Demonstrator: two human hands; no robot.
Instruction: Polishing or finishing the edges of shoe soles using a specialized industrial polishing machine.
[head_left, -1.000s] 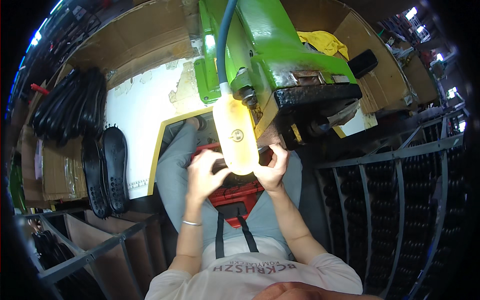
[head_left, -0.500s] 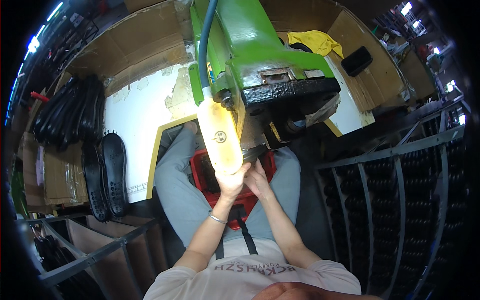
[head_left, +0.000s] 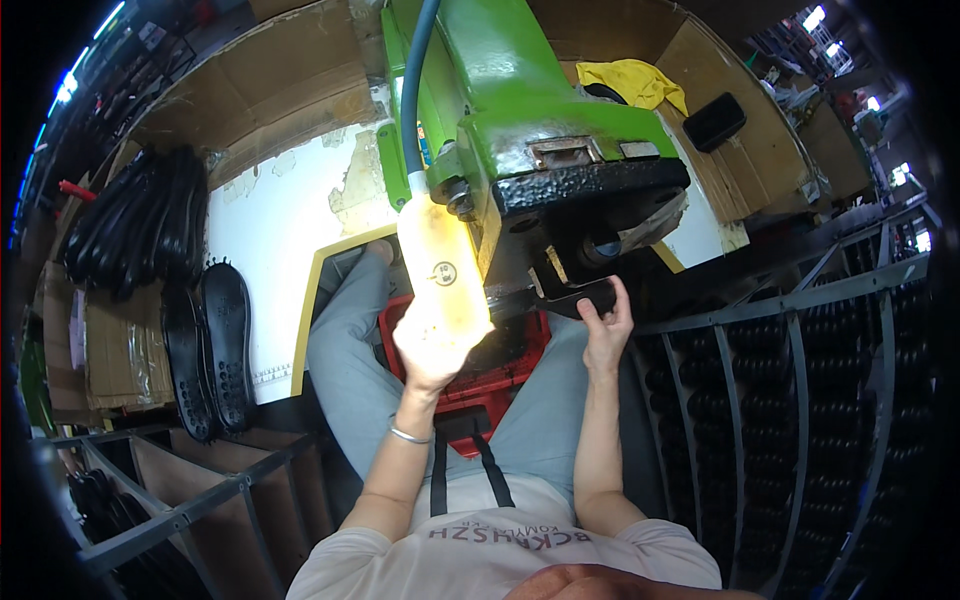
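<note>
Left hand: my left hand is raised under the lit lamp of the machine, washed out by its glare; I cannot tell whether its fingers are clenched or loose, or whether they have anything in them.
Right hand: my right hand is closed on a flat black sole piece, thumb below and fingers over its edge.
Sole piece: it sits just under the dark underside of the green machine, right beside the metal parts there, level with my right knee.
Lap: a red crate rests between my thighs, below both hands.
Left side: black soles lie with studs up on the white bench, and more black soles are heaped farther off.
Right side: a dark metal rack holds rows of black pieces.
Behind the machine: a yellow cloth lies on cardboard.
</note>
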